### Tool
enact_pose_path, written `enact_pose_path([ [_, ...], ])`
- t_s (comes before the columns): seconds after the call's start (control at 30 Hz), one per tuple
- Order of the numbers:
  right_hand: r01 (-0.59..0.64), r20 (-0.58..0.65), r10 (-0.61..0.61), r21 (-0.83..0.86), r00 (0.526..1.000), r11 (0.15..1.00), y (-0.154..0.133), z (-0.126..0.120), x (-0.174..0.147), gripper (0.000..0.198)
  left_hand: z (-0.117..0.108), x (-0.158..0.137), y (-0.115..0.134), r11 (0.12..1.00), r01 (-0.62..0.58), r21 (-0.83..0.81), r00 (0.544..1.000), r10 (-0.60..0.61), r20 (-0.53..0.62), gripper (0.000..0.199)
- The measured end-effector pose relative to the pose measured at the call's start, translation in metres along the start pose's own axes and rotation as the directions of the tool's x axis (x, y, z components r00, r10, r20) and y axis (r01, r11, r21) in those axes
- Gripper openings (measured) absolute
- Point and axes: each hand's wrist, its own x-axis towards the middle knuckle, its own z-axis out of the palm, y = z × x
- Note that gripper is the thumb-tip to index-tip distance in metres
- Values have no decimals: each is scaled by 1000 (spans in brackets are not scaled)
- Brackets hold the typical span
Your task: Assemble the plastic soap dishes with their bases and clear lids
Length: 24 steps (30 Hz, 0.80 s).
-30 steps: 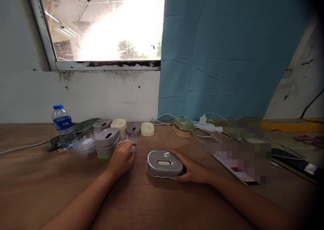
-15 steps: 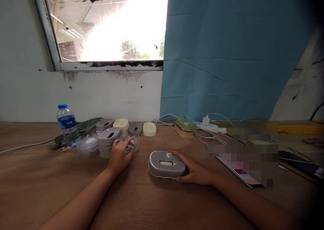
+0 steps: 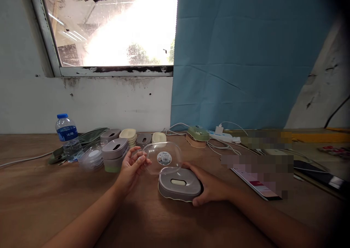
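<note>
Between its thumb and fingers my left hand [image 3: 132, 168] pinches the left edge of a clear plastic lid [image 3: 175, 155], which has a round printed sticker in its middle. The lid is held tilted up, just behind and above a grey oval box [image 3: 179, 189] with a slot in its top. Something cream-coloured shows through that slot, and a thin wavy cream edge runs along the bottom. My right hand [image 3: 209, 186] grips the box's right end, thumb in front and fingers behind. Whether the lid touches the box I cannot tell.
Left stand stacked grey boxes [image 3: 115, 151], clear lids [image 3: 93, 157], a water bottle [image 3: 68, 137] and a dark green pouch [image 3: 93, 136]. Cream trays [image 3: 128, 134] sit behind. Toward the back are a green box [image 3: 198, 133] and a power strip [image 3: 222, 136]; a phone [image 3: 257, 182] lies right.
My left hand has lifted the clear lid from beside the grey stack and brought it right, to the box. My right hand still grips the box, which appears slightly nearer and turned.
</note>
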Motion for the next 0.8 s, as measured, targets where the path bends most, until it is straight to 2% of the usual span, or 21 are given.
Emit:
enact_pose_path([
  [0.03, 6, -23, -6, 4, 1000, 1000, 0, 0, 0, 107, 2, -2, -1, 1000, 24, -13, 1000, -24, 18, 39],
  [0.1, 27, -143, -31, -29, 989, 999, -2, 1, 0, 104, 5, -5, -2, 998, 63, -27, 997, -61, 54, 40],
  [0.2, 116, -353, -173, -176, 920, 977, -9, 2, 1, 98, 10, -9, -4, 993, 113, -45, 988, -107, 110, 39],
  [0.27, 217, -385, -310, -267, 869, 939, -15, 1, 0, 93, 12, -11, -6, 987, 149, -58, 978, -138, 158, 37],
  [0.33, 310, -331, -411, -317, 849, 896, -21, 1, -2, 84, 13, -13, -10, 981, 185, -62, 964, -168, 205, 34],
  [0.4, 355, -257, -444, -328, 858, 875, -26, 0, -3, 70, 13, -13, -14, 976, 209, -53, 953, -192, 235, 30],
  [0.47, 345, -224, -426, -323, 877, 881, -27, 0, -3, 60, 12, -12, -18, 975, 220, -26, 949, -208, 237, 27],
  [0.63, 282, -292, -351, -251, 890, 926, -16, 0, 1, 65, 8, -9, -22, 975, 185, 124, 953, -209, 221, 28],
  [0.8, 259, -228, -277, -106, 934, 960, -2, -3, 4, 61, 3, -11, -24, 917, 158, 367, 899, -287, 331, 44],
])
